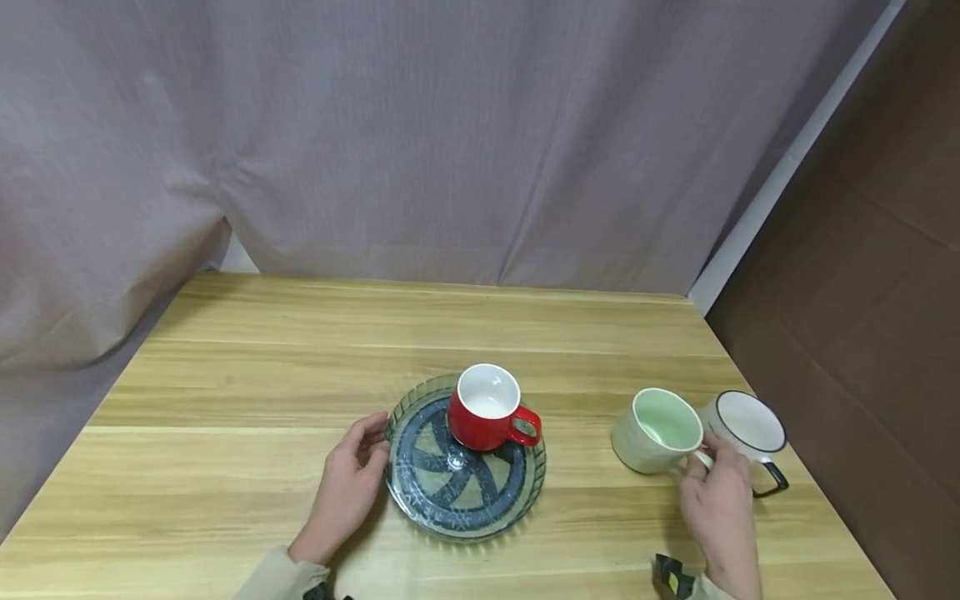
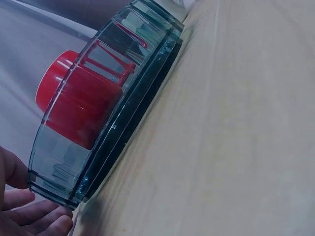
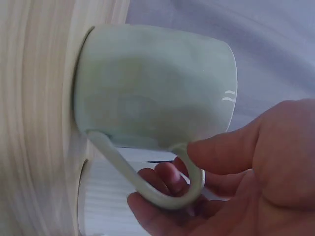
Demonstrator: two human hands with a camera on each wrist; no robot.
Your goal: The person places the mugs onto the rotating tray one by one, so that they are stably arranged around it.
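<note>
A green glass plate (image 1: 457,521) with a swirl pattern lies on the table. On its far part stands a red mug (image 1: 480,429), white inside, handle to the right. My left hand (image 1: 348,483) touches the plate's left rim with relaxed fingers; the left wrist view shows the thumb and fingertips close about the rim. To the right, a pale green mug (image 1: 648,442) stands upright. My right hand (image 1: 720,504) grips its handle (image 3: 138,182), the thumb on top of it and fingers curled about it.
Just right of the green mug stands a white mug (image 1: 750,423) with a dark rim and black handle, partly behind my right hand. A grey curtain (image 1: 375,142) hangs behind the wooden table (image 1: 225,400); a brown surface (image 1: 862,317) borders the right side.
</note>
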